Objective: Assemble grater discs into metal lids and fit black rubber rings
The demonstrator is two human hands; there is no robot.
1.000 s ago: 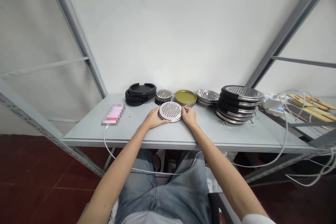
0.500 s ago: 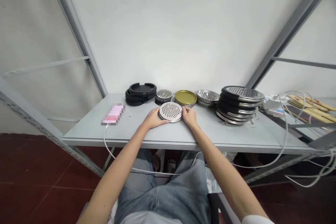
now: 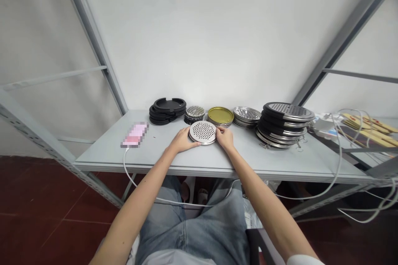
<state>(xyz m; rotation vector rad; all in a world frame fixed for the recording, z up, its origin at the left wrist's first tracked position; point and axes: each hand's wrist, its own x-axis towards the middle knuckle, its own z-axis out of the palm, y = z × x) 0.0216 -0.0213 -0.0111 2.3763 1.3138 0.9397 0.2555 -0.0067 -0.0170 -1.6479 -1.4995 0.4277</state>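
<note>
A round silver disc with many holes (image 3: 202, 131) lies near the middle of the grey table, with a metal rim showing beneath it. My left hand (image 3: 183, 140) grips its left edge, thumb along the front. On the right edge, my right hand (image 3: 224, 137) pinches the rim with its fingers closed. Just behind stand a small stack of spiky metal discs (image 3: 195, 111) and a stack topped by a gold-coloured round plate (image 3: 220, 115).
Black rings (image 3: 168, 109) are piled at the back left, near a pink-screened phone (image 3: 134, 134) on a white cable. Silver grater discs (image 3: 246, 114) and a tall black-and-silver stack (image 3: 284, 124) stand right. The grey table's front edge (image 3: 199, 170) is close to my lap.
</note>
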